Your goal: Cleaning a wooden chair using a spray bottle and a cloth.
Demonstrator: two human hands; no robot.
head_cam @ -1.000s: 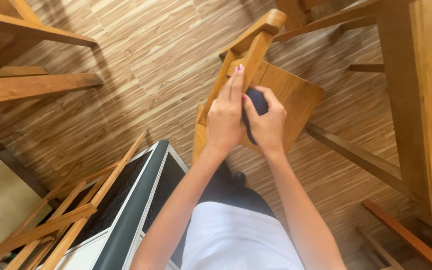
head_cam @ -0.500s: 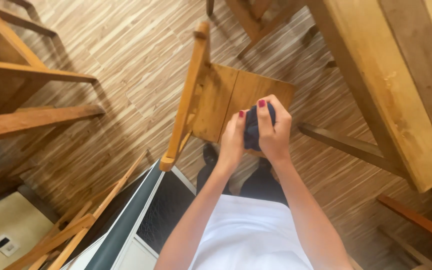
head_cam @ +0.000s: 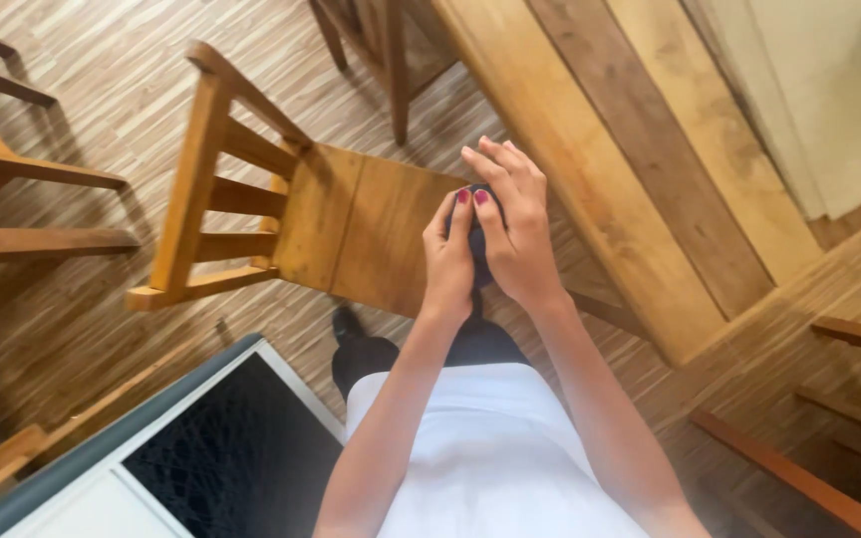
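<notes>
Both hands meet above the seat of a wooden chair [head_cam: 341, 224], with a small dark cloth [head_cam: 477, 261] bunched between them. The left hand [head_cam: 447, 264] is closed on the cloth, fingertips pressed against it. The right hand [head_cam: 512, 229] cups it from the other side, thumb on the cloth and the outer fingers spread loose. Most of the cloth is hidden by the hands. A long wooden table [head_cam: 630, 169] runs just beside the chair. No container is in view. Half a second ago the right hand was wrapped fully round the cloth; now its fingers have lifted, and more of the chair back shows.
</notes>
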